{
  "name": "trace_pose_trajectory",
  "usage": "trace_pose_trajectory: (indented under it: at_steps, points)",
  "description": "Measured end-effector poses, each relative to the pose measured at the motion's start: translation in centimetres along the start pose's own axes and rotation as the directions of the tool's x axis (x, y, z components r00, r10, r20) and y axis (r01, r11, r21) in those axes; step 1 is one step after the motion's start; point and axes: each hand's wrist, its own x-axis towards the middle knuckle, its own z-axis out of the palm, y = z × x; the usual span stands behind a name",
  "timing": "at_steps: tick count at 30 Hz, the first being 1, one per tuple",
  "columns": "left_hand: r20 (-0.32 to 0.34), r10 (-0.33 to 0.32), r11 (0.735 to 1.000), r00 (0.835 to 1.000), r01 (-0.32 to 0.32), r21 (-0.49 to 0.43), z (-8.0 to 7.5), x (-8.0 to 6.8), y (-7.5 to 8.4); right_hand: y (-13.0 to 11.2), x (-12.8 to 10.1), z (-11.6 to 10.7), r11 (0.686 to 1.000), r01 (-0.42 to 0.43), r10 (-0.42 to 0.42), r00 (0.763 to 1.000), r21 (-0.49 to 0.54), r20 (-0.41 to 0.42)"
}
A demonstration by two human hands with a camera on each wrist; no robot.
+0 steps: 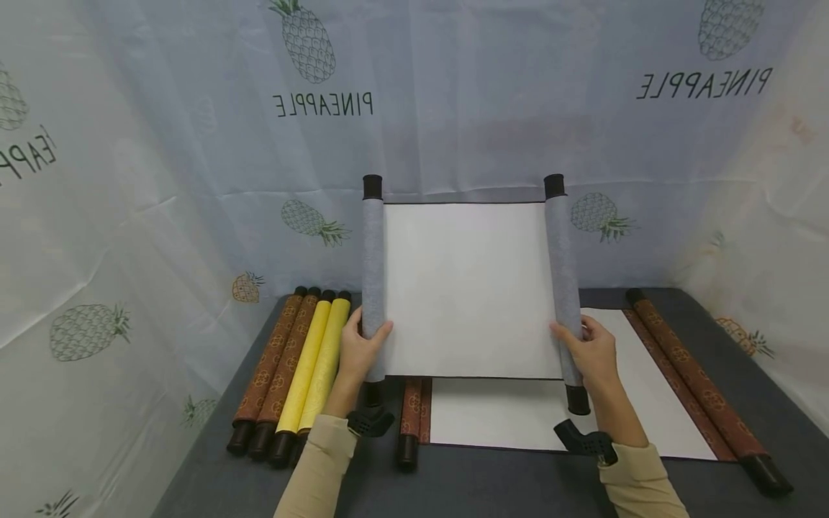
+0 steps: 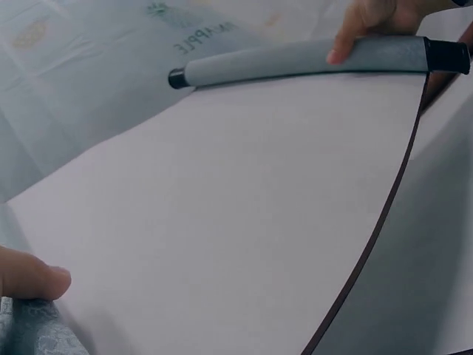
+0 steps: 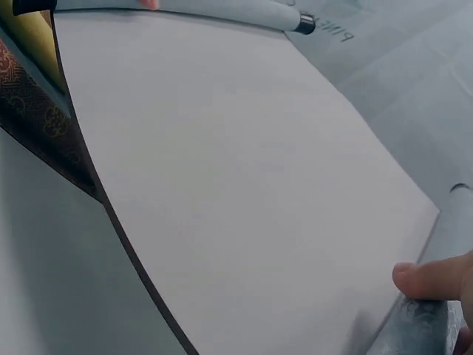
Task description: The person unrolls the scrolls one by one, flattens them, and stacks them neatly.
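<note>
- Gray scroll [image 1: 466,288]: held up off the table [image 1: 207,467], part unrolled, blank face toward the person. In the head view it overlaps the brown scroll [image 1: 702,367] lying unrolled at right.
- Left hand [image 1: 360,345]: pinches the left roll [image 1: 373,266] low down, thumb across the front, fingers round behind.
- Right hand [image 1: 592,352]: same pinch on the right roll [image 1: 562,266], thumb in front, fingers curled behind.
- Risk, tipping: both grips sit below the middle, so the upper ends could swing toward or away from the person — cause, a loosened thumb.
- Risk, skew: left roll stands near upright, right roll leans with its top to the left. If wound like this, the turns would probably creep along the roll and leave uneven ends.
- Risk, crease or tear: too hard a pull apart would strain the sheet where it meets the rolls; bringing the hands together without winding would let it buckle.
- Risk, unspooling: a slipped grip could let one roll drop and pay out sheet, perhaps onto the brown scroll's white face.
- Risk, knock: left sleeve [image 1: 320,467] passes close by the yellow scrolls [image 1: 304,367]; lowering that arm carelessly might roll them.
- Unclear: how much sheet remains wound on each roll; cannot tell.
</note>
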Motion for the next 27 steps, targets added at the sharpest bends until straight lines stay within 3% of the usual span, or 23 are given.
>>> trace_pose_trajectory:
  at_steps: [4,9,12,16,27]
  points:
    - [0.029,0.013,1.000,1.000,-0.013,-0.006,-0.2,0.0,0.1,0.2,0.0,0.2,1.000,-0.011,0.011,0.999,-0.008,0.040]
    - [0.021,0.011,0.999,1.000,-0.011,0.045,0.1,-0.3,0.4,0.6,0.0,0.4,0.996,0.075,-0.074,0.997,-0.039,0.022]
    - [0.006,-0.013,0.998,1.000,0.013,0.057,0.3,-0.5,0.2,0.8,0.0,0.4,0.991,0.113,-0.112,0.994,-0.068,0.009]
    - [-0.030,-0.041,0.997,0.999,0.043,0.069,0.7,-0.7,0.1,0.9,0.0,0.3,0.992,0.101,-0.102,0.995,-0.073,-0.014]
    - [-0.116,-0.022,0.983,0.993,0.042,0.176,0.7,-0.5,0.2,0.8,0.0,0.0,0.995,0.084,-0.087,0.995,-0.057,-0.050]
